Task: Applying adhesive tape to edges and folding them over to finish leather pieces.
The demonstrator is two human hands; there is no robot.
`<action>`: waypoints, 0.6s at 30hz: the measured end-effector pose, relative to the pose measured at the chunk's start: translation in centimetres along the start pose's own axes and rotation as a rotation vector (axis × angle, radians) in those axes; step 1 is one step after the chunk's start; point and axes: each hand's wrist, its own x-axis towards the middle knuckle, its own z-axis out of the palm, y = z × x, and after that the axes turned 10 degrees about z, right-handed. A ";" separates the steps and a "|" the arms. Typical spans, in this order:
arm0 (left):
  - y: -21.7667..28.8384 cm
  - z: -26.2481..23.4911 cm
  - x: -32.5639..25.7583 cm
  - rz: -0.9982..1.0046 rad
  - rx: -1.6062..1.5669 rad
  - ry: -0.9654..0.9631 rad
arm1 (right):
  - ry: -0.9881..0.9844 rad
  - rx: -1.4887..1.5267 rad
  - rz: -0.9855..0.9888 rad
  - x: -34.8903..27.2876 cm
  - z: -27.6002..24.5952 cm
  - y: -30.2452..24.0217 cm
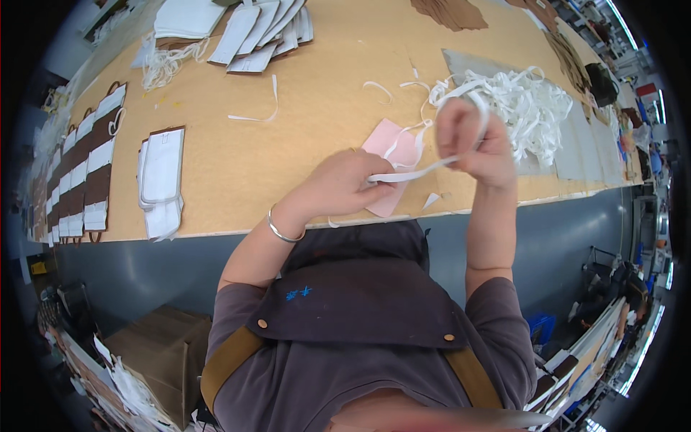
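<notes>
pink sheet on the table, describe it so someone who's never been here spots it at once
Find the tan table and go to its near edge, just left of the heap of white strips. There the pink sheet lies slantwise, partly covered by the left hand. Its pale pink sets it apart from the white strips and brown pieces around.

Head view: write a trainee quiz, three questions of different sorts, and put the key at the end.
1. What runs between the left hand and the right hand?
2. True or false: the pink piece lies to the left of the pile of white strips.
3. The bangle is on: A) the right wrist; B) the left wrist; C) both wrists.

Key: 1. a white strip; 2. true; 3. B.
</notes>
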 end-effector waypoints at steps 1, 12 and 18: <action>-0.5 0.2 0.1 -0.001 -0.005 -0.002 | 0.032 0.042 -0.092 -1.2 -0.5 -0.9; -12.7 -2.6 10.7 -0.314 0.509 0.146 | 0.010 0.198 -0.940 -18.3 2.4 -13.7; -6.2 -1.9 17.7 -0.159 1.085 0.480 | -0.159 -0.104 -0.428 -16.9 1.0 -10.0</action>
